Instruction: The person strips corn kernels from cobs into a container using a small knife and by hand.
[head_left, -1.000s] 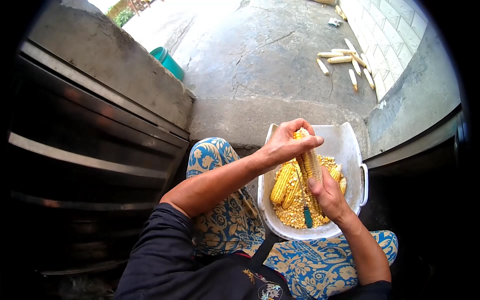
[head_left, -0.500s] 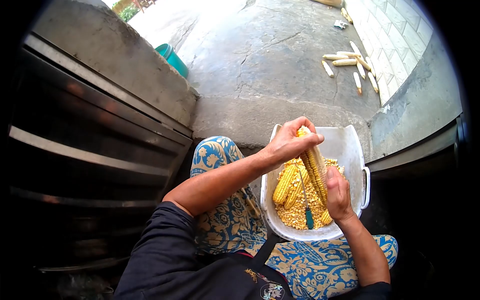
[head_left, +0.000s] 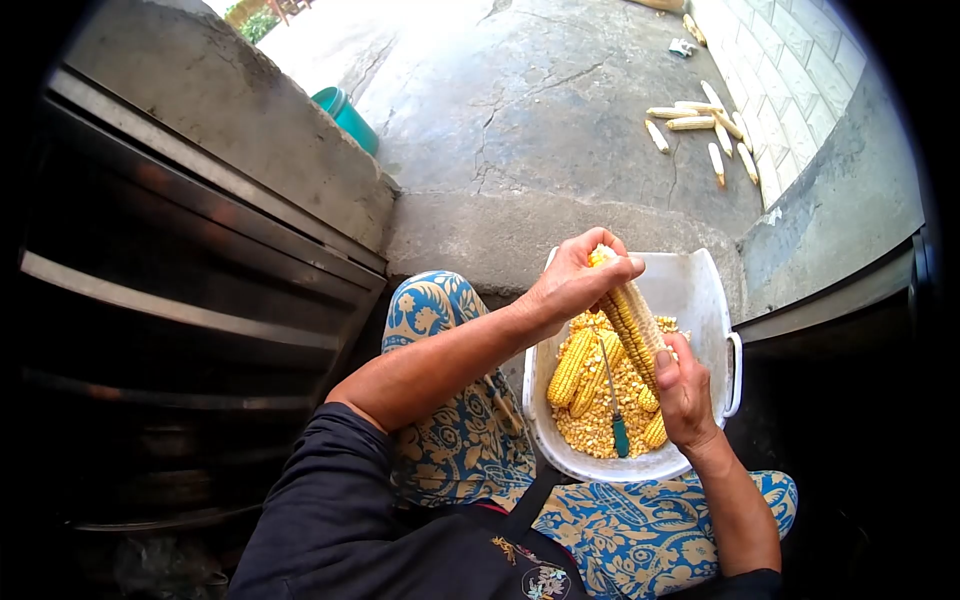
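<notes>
A partly shelled corn cob [head_left: 633, 322] slants over the basin, with bare pale rows on one side and yellow kernels on the other. My left hand [head_left: 585, 275] is closed round its upper end. Lower down, my right hand [head_left: 686, 392] grips the cob, thumb pressed along its side. Beneath them the white plastic basin [head_left: 708, 290] holds loose corn kernels [head_left: 585, 432] and several whole yellow cobs [head_left: 571, 368]. A screwdriver [head_left: 620, 434] with a dark green handle and thin metal shaft lies on the kernels.
Several bare cobs [head_left: 692, 123] lie on the concrete floor [head_left: 560, 130] by the white tiled wall [head_left: 795, 80]. A teal bucket [head_left: 346, 118] stands behind the low wall at left. A dark metal door [head_left: 200, 300] is on my left side.
My right hand has shifted slightly and turned on the cob, its thumb now lying across the lower part. The cob has rolled a little; my left hand keeps its hold.
</notes>
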